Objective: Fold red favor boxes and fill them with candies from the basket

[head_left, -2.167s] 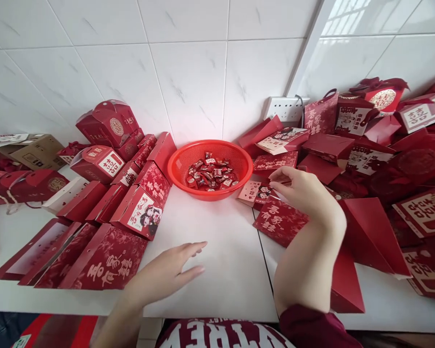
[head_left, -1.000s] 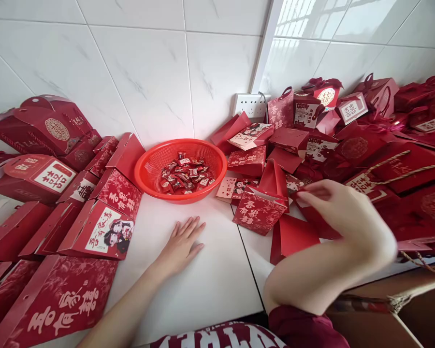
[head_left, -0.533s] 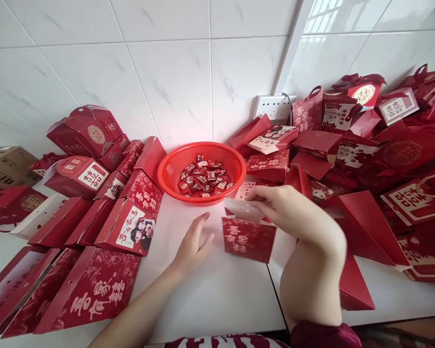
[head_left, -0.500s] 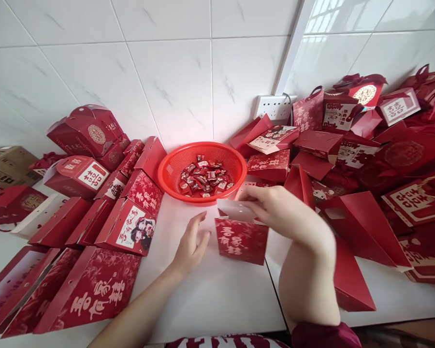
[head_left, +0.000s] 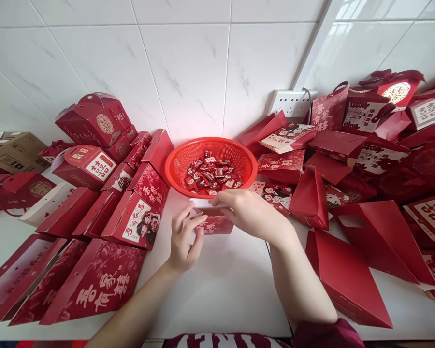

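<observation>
A small red box with white inner faces (head_left: 217, 225) stands on the white table, just in front of the red plastic basket (head_left: 174, 181). My right hand (head_left: 252, 215) is closed on the box's upper right edge. At its left side is my left hand (head_left: 186, 235), with curled fingers against the box's upper left corner and the thumb pointing up. Both hands hide part of the box's top. Inside the basket lies a pile of small red wrapped candies (head_left: 213, 173).
Rows of red boxes (head_left: 105, 280) stand at the left, with a cardboard carton (head_left: 18, 152) behind. Many red boxes and bags (head_left: 348, 275) crowd the right side. A white power strip (head_left: 289, 103) with a cable rests by the tiled wall.
The small box has moved left and away from me, close to the basket, with my right hand on it. My left hand has come up against it. The view has shifted slightly.
</observation>
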A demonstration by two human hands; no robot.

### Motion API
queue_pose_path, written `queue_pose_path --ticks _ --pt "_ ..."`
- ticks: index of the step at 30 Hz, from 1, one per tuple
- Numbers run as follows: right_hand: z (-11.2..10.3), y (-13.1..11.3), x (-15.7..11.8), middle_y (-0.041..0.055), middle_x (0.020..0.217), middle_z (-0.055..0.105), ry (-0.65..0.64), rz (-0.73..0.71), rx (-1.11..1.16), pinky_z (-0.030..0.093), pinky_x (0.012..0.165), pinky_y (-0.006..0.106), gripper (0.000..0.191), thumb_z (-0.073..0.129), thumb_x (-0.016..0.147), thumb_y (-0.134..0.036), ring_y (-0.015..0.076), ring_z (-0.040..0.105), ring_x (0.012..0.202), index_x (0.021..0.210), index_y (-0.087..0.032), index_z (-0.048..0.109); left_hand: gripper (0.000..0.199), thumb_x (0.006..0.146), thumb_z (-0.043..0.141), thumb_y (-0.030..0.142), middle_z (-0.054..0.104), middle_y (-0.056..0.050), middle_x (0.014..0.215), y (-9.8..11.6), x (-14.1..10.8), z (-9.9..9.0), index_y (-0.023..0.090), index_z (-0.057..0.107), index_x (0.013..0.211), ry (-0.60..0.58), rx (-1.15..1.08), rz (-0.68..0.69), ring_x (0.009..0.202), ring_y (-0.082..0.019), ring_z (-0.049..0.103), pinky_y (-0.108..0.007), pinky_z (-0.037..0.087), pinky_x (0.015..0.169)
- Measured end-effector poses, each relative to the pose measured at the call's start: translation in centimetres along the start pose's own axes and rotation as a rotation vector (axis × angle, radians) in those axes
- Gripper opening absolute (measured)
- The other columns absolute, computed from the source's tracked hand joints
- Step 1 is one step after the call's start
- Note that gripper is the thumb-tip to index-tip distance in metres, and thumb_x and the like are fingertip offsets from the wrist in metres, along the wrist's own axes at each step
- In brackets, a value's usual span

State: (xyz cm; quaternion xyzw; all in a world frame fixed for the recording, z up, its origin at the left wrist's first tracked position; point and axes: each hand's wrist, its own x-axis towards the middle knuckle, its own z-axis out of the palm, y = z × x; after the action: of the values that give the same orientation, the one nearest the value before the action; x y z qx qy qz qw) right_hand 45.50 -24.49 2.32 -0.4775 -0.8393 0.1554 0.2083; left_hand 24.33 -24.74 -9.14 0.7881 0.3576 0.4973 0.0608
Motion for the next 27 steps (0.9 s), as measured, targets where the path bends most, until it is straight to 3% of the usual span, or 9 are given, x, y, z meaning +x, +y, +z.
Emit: queue_pose_path --ticks 8,13,17,20,23,27 --pt "-0.4 0.7 -0.4 0.0051 0.122 0.058 -0.096 -0.006 0.153 0.044 0.086 0.029 0.051 0.064 0.076 -0.007 0.0196 0.056 0.107 0.123 -0.023 0.053 0.030 0.080 0.057 0.011 0.039 -0.016 0.143 1.1 -0.6 0.2 0.018 0.050 0.109 0.009 -0.011 0.027 0.133 -0.031 0.041 -0.050 0.045 0.102" --pt "-0.5 1.0 -0.7 0.0072 0.131 0.054 -0.132 0.010 0.171 0.043 0.094 0.033 0.068 0.071 0.076 -0.020 0.0228 0.052 0.118 0.138 -0.024 0.042 0.020 0.077 0.057 0.012 0.036 -0.012 0.145 0.9 -1.3 0.0 0.020 0.052 0.094 0.067 -0.001 0.093 0.133 -0.032 0.040 -0.052 0.046 0.100" --pt "-0.4 1.2 -1.0 0.0070 0.121 0.061 -0.210 0.048 0.142 0.044 0.088 0.033 0.059 0.070 0.076 -0.019 0.0245 0.058 0.107 0.132 -0.024 0.049 0.013 0.084 0.047 0.021 0.032 -0.011 0.150 1.0 -1.1 -0.4 0.020 0.058 0.090 -0.002 -0.045 0.188 0.133 -0.034 0.041 -0.055 0.045 0.099" --pt "-0.1 1.2 -1.0 0.0063 0.106 0.067 -0.231 0.050 0.142 0.044 0.078 0.031 0.043 0.068 0.078 -0.021 0.0237 0.062 0.092 0.119 -0.023 0.055 0.020 0.089 0.040 0.017 0.046 -0.012 0.140 1.0 -0.7 -0.6 0.019 0.059 0.094 -0.064 -0.111 0.108 0.124 -0.028 0.051 -0.048 0.049 0.095" --pt "0.0 0.9 -0.7 0.0051 0.090 0.067 -0.224 0.072 0.134 0.041 0.067 0.028 0.024 0.063 0.081 -0.021 0.0208 0.061 0.076 0.104 -0.022 0.056 0.017 0.088 0.045 0.013 0.054 -0.012 0.129 0.9 -0.5 -0.5 0.019 0.058 0.097 -0.069 -0.123 0.053 0.118 -0.025 0.055 -0.043 0.052 0.092" --pt "0.0 0.4 -0.3 0.0025 0.081 0.064 -0.177 0.130 0.113 0.037 0.062 0.026 0.021 0.057 0.079 -0.013 0.0175 0.056 0.067 0.098 -0.021 0.051 0.013 0.085 0.052 0.013 0.058 -0.013 0.120 0.8 -0.5 -0.5 0.018 0.056 0.096 -0.045 -0.093 0.050 0.116 -0.026 0.056 -0.043 0.051 0.092"
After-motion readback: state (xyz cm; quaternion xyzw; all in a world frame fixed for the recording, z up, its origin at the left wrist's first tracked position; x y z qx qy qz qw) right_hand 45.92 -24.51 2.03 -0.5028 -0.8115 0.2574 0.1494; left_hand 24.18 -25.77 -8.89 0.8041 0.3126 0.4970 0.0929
